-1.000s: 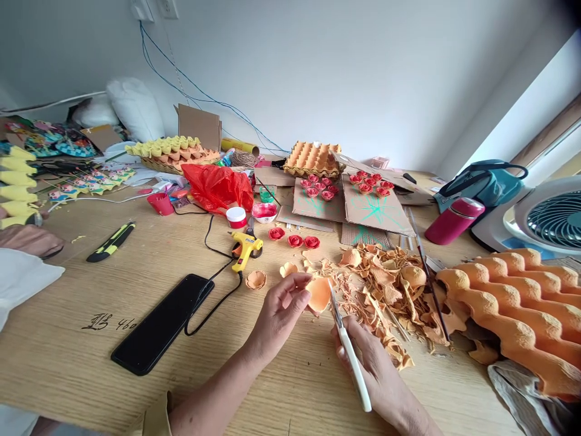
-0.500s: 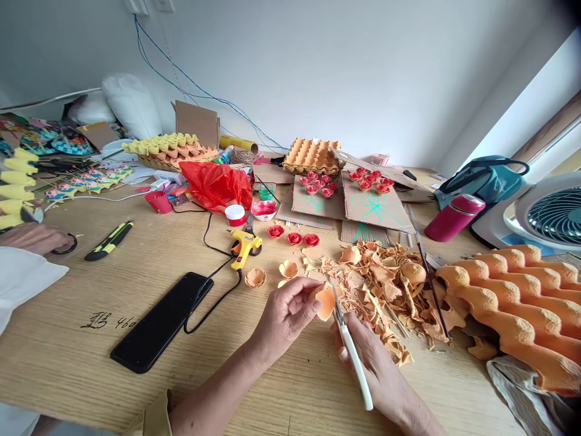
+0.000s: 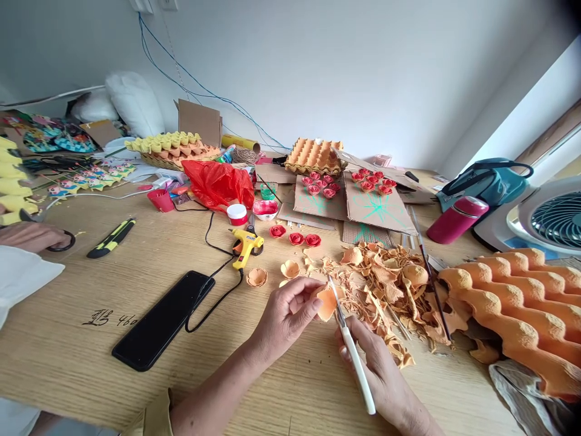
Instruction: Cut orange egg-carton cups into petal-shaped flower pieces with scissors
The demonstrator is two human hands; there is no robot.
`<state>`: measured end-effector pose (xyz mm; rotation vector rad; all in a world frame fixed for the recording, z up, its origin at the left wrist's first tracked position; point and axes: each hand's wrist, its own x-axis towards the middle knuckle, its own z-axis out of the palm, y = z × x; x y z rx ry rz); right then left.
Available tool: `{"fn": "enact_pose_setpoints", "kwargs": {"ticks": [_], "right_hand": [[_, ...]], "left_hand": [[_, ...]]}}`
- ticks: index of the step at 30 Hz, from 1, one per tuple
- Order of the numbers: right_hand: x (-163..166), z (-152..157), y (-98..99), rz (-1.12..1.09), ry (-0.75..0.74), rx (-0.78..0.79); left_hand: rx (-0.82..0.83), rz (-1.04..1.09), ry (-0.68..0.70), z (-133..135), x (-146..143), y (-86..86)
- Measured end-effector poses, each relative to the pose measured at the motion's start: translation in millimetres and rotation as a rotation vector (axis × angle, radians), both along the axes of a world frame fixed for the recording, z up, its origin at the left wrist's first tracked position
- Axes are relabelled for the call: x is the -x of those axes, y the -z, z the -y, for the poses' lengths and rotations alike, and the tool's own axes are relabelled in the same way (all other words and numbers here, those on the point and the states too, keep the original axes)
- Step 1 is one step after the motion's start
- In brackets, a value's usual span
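Note:
Between thumb and fingers, my left hand [image 3: 290, 312] pinches an orange egg-carton cup [image 3: 327, 304] with a petal-like edge. My right hand [image 3: 374, 357] is closed round white-handled scissors [image 3: 356, 363], whose blades lie against the right edge of the cup. Just beyond my left hand sit a trimmed orange cup [image 3: 257, 277] and another petal-shaped cup [image 3: 289, 269], with a third partly hidden behind my fingers. A heap of orange carton scraps [image 3: 385, 284] spreads beyond my right hand.
An orange egg tray [image 3: 517, 303] stands at right, near a pink bottle [image 3: 457, 219]. A yellow glue gun [image 3: 246, 247], phone [image 3: 163, 320] and utility knife [image 3: 111, 238] lie left. Red paper roses [image 3: 296, 239] sit farther back. Another person's hand [image 3: 34, 237] holds scissors at far left.
The whole view has shifted slightly. My hands keep nearly the same pose, with the scissors still at the cup's edge. The other person's hand at far left has moved slightly.

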<state>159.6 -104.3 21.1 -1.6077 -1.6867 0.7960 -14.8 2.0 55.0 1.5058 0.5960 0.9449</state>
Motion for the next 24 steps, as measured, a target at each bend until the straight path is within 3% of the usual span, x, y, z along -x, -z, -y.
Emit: {"fn": "enact_pose_setpoints", "kwargs": {"ticks": [11, 24], "right_hand": [[0.1, -0.3, 5.0, -0.032, 0.040, -0.030], [-0.8, -0.4, 5.4, -0.069, 0.031, -0.060]], "left_hand": [[0.165, 0.081, 0.037, 0.7, 0.5, 3.9], [0.024, 0.066, 0.127, 6.1, 0.4, 1.5]]}}
